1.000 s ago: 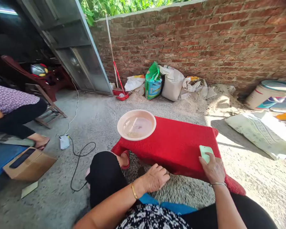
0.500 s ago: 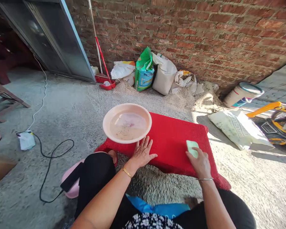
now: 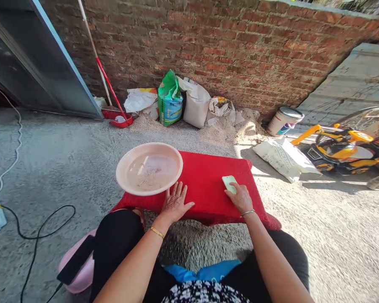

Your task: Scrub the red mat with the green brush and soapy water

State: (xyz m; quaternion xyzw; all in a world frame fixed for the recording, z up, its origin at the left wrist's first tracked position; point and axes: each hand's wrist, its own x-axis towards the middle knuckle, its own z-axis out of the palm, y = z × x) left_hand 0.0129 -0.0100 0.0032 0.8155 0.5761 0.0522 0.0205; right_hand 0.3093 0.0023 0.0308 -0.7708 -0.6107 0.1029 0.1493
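Observation:
A red cloth (image 3: 205,181) is spread over a low surface in front of my knees. My left hand (image 3: 175,203) lies flat on its near edge with fingers spread, close beside the basin's rim. Towards the cloth's right side, my right hand (image 3: 241,197) grips a pale green bar of soap (image 3: 229,183) by its near end, pressed against the fabric. A pale pink basin (image 3: 121,183) of cloudy water, dark specks floating in it, rests on the left part of the cloth.
Sacks (image 3: 196,103) and a red dustpan (image 3: 121,122) line the brick wall. A white sack (image 3: 284,158) and a yellow toy digger (image 3: 341,145) are at right. At left, a black cable (image 3: 36,237) lies on the floor near a pink tub (image 3: 82,273).
My view has turned to the right, so the scene shifts left and more of the toy digger shows. My left hand stays flat; my right hand still holds the soap on the cloth.

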